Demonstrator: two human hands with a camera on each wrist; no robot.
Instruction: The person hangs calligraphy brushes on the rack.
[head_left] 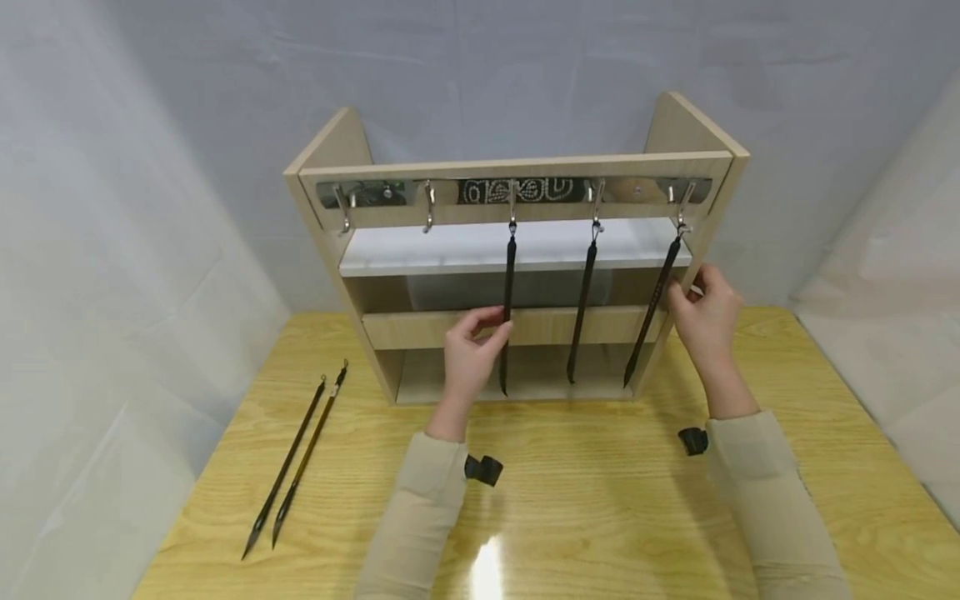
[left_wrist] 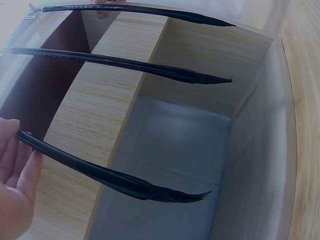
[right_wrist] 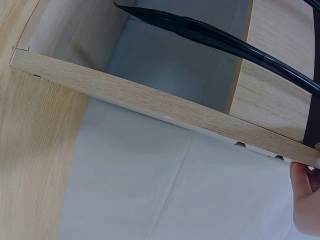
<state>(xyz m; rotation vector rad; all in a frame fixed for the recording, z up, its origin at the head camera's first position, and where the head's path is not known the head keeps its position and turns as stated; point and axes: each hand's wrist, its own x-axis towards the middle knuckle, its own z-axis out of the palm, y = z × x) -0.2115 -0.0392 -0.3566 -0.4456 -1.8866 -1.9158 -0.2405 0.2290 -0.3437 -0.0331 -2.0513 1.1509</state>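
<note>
Hanging vertically from 2 hooks, the middle brush (head_left: 508, 312) is pinched by the left hand (head_left: 468, 354) and the rightmost brush (head_left: 654, 312), slanting down-left, by the right hand (head_left: 705, 317).

Pale wood-grain board makes up the rack (head_left: 697, 137), matt on its panels, while the hook rail (head_left: 517, 192) across its top gleams like polished metal, mirror-bright. The hanging brushes (head_left: 581, 310) show glossy black handles, smooth as lacquer, ending in dark hair tips. Below, the yellow wooden table (head_left: 600, 517) carries a shiny varnish that throws back a white glare.
</note>
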